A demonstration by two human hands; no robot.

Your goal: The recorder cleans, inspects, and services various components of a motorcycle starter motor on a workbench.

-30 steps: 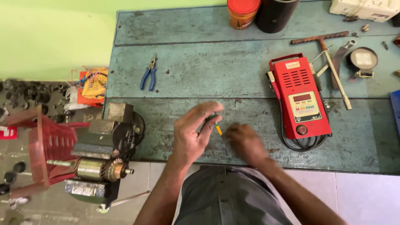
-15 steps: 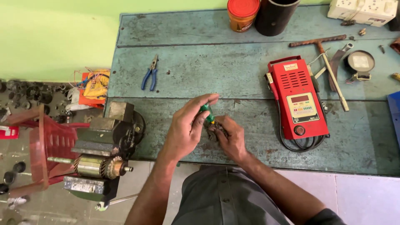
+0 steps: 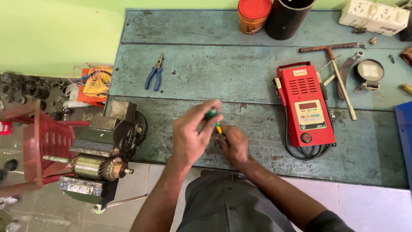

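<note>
Left hand: the left hand (image 3: 192, 136) is hovering over the front plank of the table (image 3: 206, 68), its grip pinching the green and yellow handle of a small screwdriver (image 3: 213, 117) between thumb and fingertips.
Screwdriver: it is standing nearly upright, tilting a little, with its tip pointing down toward the right hand; the tip itself is hidden.
Right hand: the right hand (image 3: 234, 144) is resting on the table just beside the left, its grip clenching over something small that I cannot make out.
Tester: a red handheld meter (image 3: 305, 105) with a display and a coiled black cable is lying flat to the right of the hands, a short way apart from them.
Pliers: blue-handled pliers (image 3: 154, 74) are lying on the middle plank, well apart from the hands.
Vise: a bench vise (image 3: 107, 133) at the table's left edge is clamping a motor armature (image 3: 101, 167) with copper windings.
Far edge: an orange tin (image 3: 254, 15) and a black tube (image 3: 287, 17) are standing side by side; a white socket strip (image 3: 373, 17) is sitting at the right corner.
T-handle tool: a rusty T-handle wrench (image 3: 339, 73) is lying just beyond the meter.
</note>
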